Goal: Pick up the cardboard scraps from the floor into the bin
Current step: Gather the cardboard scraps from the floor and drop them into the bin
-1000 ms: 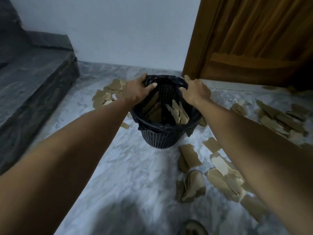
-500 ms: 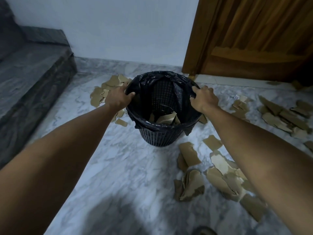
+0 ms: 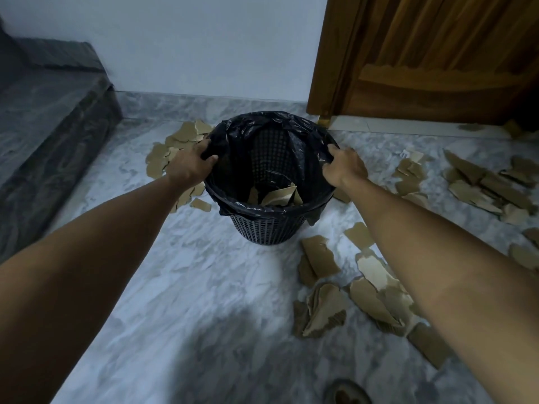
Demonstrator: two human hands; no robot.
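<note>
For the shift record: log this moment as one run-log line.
left hand grips bin rim | right hand grips opposite rim | some scraps inside | many scraps on floor

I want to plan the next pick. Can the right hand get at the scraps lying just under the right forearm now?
Probably yes, once freed: the right hand grips the bin rim, but nothing lies between it and the scraps on the bare floor.
</note>
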